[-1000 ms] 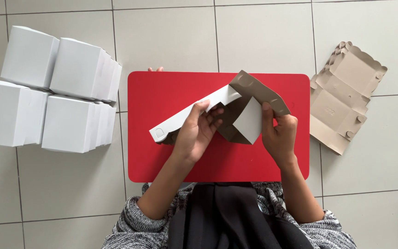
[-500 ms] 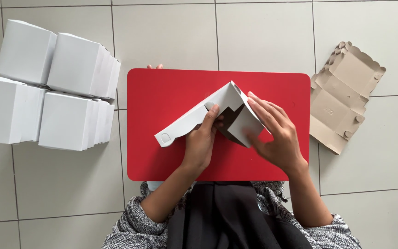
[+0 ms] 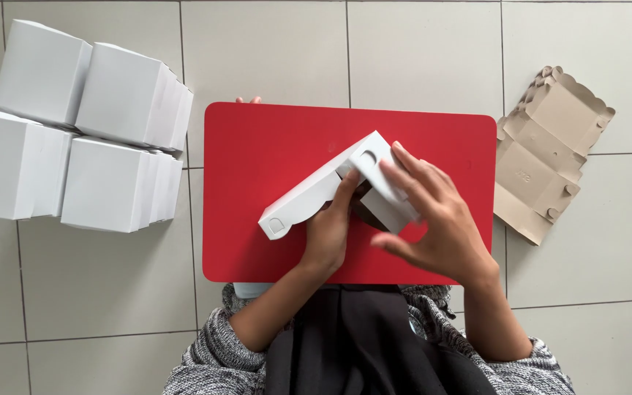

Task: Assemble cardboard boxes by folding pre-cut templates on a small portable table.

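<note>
From the head camera, looking straight down, we note against the earlier frames that the white cardboard box blank (image 3: 330,186) has been folded closer: its brown inner face, exposed a second ago, is now almost hidden. The right hand (image 3: 433,219) has shifted from pinching the raised flap to lying flat over the right panel. Its grip is open, fingers spread and pressing the panel. The left hand (image 3: 328,238) has its grip closed on the blank at the fold, thumb beneath and fingers on top. The blank sits over the middle of the red surface (image 3: 257,146), forming a peaked shape with a long white panel sloping down to the left. Four finished white boxes (image 3: 74,124) stand on the tiled floor (image 3: 418,58) to the left; a flat brown blank (image 3: 543,161) lies to the right.
</note>
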